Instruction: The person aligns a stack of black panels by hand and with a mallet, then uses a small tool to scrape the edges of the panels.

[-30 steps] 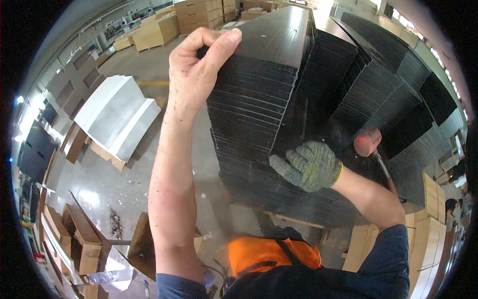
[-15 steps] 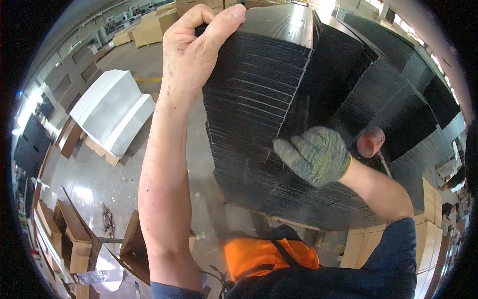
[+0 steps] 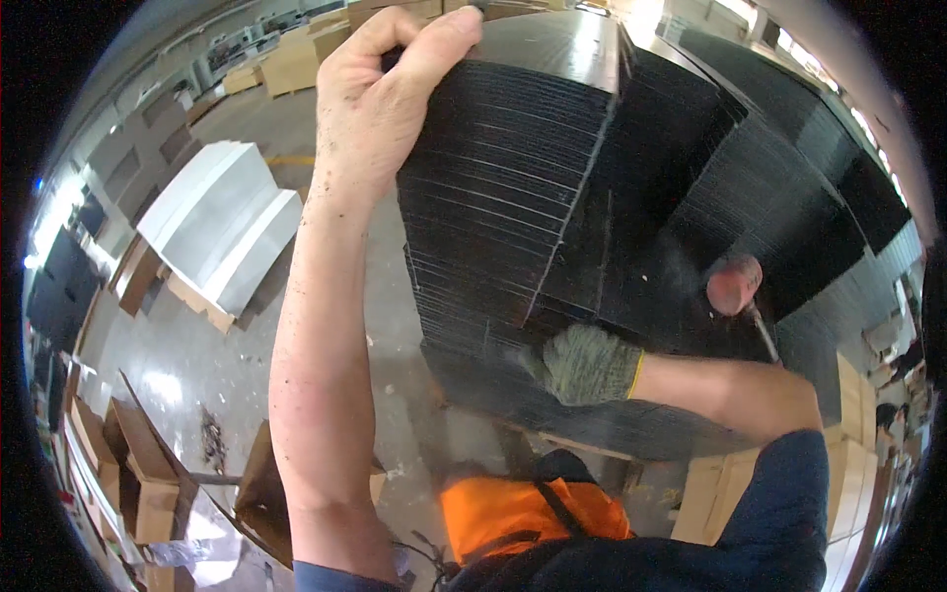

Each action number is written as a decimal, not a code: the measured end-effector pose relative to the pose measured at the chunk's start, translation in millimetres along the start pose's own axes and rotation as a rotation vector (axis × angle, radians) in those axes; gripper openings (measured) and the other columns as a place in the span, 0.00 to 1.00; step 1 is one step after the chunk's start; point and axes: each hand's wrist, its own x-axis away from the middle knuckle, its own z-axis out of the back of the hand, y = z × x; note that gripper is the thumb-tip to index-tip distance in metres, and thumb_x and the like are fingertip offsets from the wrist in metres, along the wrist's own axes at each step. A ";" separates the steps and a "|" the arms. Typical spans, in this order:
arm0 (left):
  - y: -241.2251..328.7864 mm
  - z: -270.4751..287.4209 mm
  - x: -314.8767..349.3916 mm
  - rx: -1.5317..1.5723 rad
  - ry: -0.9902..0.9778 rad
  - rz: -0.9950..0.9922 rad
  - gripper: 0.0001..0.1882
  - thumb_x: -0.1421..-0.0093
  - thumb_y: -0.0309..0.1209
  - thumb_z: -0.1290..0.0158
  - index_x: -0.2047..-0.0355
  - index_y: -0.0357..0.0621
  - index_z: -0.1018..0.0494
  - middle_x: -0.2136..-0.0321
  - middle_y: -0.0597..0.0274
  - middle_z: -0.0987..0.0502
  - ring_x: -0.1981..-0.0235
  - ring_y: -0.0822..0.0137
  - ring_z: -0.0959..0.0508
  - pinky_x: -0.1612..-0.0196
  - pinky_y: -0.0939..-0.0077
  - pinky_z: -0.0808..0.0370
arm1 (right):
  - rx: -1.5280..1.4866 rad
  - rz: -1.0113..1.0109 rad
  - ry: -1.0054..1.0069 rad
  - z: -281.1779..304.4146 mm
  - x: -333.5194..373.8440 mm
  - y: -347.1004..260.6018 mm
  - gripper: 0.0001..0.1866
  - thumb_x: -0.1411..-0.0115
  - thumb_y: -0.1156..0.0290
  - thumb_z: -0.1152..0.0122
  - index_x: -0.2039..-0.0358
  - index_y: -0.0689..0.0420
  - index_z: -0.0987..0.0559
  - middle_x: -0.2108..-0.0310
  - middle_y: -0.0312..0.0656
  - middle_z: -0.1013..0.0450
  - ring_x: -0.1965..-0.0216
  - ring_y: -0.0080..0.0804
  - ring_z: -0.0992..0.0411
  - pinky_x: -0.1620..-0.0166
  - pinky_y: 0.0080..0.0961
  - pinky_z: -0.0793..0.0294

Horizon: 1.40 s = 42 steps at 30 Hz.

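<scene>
A tall stack of thin black boards point(image 3: 503, 158) stands in front of me, its layered edges facing me. At the stack's top left corner is my bare left hand point(image 3: 380, 99), its fingers curled and its thumb lying along the top edge. My right hand point(image 3: 587, 365), in a grey-green knitted glove, is closed low against the stack's near side. Its fingertips point left and are blurred; what they hold, if anything, cannot be made out. A red cylindrical roll point(image 3: 734, 286) lies on a lower black surface to the right of the glove.
More black board stacks point(image 3: 769, 187) rise on the right. Brown cartons point(image 3: 720, 488) stand at the lower right. White stacked sheets point(image 3: 222, 227) sit on a pallet at the left. Opened cardboard boxes point(image 3: 148, 474) lie at the lower left. Something orange point(image 3: 533, 513) is at my waist.
My gloved right hand has moved down and left along the stack's near side. My left hand stays at the top corner, shifted only slightly left.
</scene>
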 end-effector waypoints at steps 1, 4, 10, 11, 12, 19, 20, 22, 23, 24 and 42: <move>-0.7 0.4 0.2 -0.003 -0.003 -0.008 0.13 0.44 0.36 0.39 0.79 0.42 0.24 0.77 0.71 0.22 0.74 0.82 0.29 0.69 0.87 0.33 | 0.007 -0.003 0.006 4.3 -1.9 4.2 0.26 0.46 0.64 0.52 0.49 0.66 0.28 0.79 0.46 0.29 0.82 0.37 0.31 0.80 0.33 0.34; -2.1 3.3 0.2 0.006 -0.006 -0.101 0.12 0.44 0.36 0.39 0.78 0.43 0.24 0.76 0.69 0.22 0.73 0.82 0.28 0.69 0.88 0.33 | 0.104 -0.096 0.636 37.0 -6.9 27.7 0.24 0.47 0.63 0.52 0.50 0.60 0.26 0.77 0.40 0.30 0.79 0.32 0.33 0.77 0.31 0.34; 1.4 -2.6 1.0 0.050 0.020 -0.047 0.12 0.44 0.36 0.39 0.78 0.41 0.24 0.74 0.68 0.21 0.71 0.82 0.28 0.66 0.87 0.32 | 0.056 -0.032 0.174 0.4 -2.4 10.3 0.23 0.44 0.65 0.55 0.52 0.66 0.26 0.82 0.44 0.32 0.83 0.34 0.35 0.82 0.34 0.39; 1.7 -0.9 0.7 0.032 0.019 -0.041 0.12 0.44 0.36 0.39 0.78 0.41 0.24 0.73 0.68 0.21 0.71 0.82 0.28 0.65 0.86 0.32 | 0.046 0.049 0.109 -30.8 4.9 -4.8 0.24 0.45 0.64 0.54 0.52 0.65 0.26 0.81 0.44 0.31 0.82 0.34 0.35 0.82 0.34 0.38; -2.0 3.1 0.1 0.029 0.013 -0.049 0.12 0.44 0.36 0.39 0.78 0.41 0.24 0.73 0.68 0.21 0.71 0.82 0.28 0.65 0.86 0.32 | 0.031 0.055 0.240 -23.9 -1.1 -5.0 0.24 0.45 0.64 0.54 0.51 0.65 0.26 0.80 0.44 0.31 0.83 0.33 0.35 0.81 0.33 0.38; 2.3 6.1 2.6 0.025 0.021 -0.073 0.13 0.42 0.35 0.40 0.78 0.41 0.25 0.72 0.66 0.21 0.68 0.80 0.27 0.61 0.86 0.32 | 0.130 -0.101 0.599 26.9 -11.6 31.9 0.25 0.45 0.63 0.53 0.49 0.62 0.27 0.79 0.42 0.29 0.81 0.31 0.33 0.82 0.29 0.38; 1.8 2.4 2.3 0.020 0.018 -0.065 0.13 0.42 0.35 0.40 0.78 0.41 0.26 0.72 0.66 0.21 0.68 0.80 0.27 0.60 0.86 0.32 | -0.087 -0.072 0.130 23.3 -11.7 16.2 0.25 0.45 0.63 0.53 0.49 0.62 0.27 0.78 0.42 0.29 0.79 0.31 0.31 0.82 0.30 0.38; 0.9 -1.1 7.1 0.021 0.020 -0.070 0.13 0.42 0.35 0.40 0.79 0.41 0.26 0.72 0.66 0.21 0.68 0.80 0.28 0.61 0.86 0.32 | -0.009 0.053 0.134 -18.5 -2.4 -8.9 0.25 0.46 0.63 0.53 0.49 0.60 0.27 0.77 0.43 0.27 0.79 0.31 0.30 0.81 0.31 0.37; -1.6 1.7 7.1 -0.016 0.061 -0.079 0.13 0.42 0.35 0.40 0.79 0.41 0.26 0.72 0.66 0.21 0.69 0.81 0.28 0.61 0.86 0.32 | -0.049 0.135 0.237 -8.3 -5.4 -2.8 0.25 0.46 0.63 0.53 0.49 0.59 0.26 0.77 0.43 0.27 0.79 0.32 0.30 0.81 0.31 0.36; -3.7 4.4 3.6 -0.021 0.069 -0.086 0.13 0.42 0.35 0.40 0.79 0.41 0.26 0.72 0.66 0.21 0.69 0.81 0.28 0.61 0.86 0.32 | -0.042 0.145 0.239 2.5 -6.3 11.3 0.25 0.46 0.63 0.53 0.49 0.59 0.26 0.77 0.43 0.27 0.79 0.32 0.30 0.81 0.31 0.36; -33.7 -18.3 93.0 -0.939 0.174 -0.728 0.32 0.41 0.44 0.54 0.38 0.45 0.42 0.40 0.48 0.38 0.36 0.43 0.47 0.34 0.42 0.61 | -0.043 -0.497 0.709 46.0 54.8 -21.6 0.24 0.58 0.66 0.37 0.56 0.49 0.21 0.73 0.34 0.30 0.75 0.30 0.31 0.73 0.27 0.32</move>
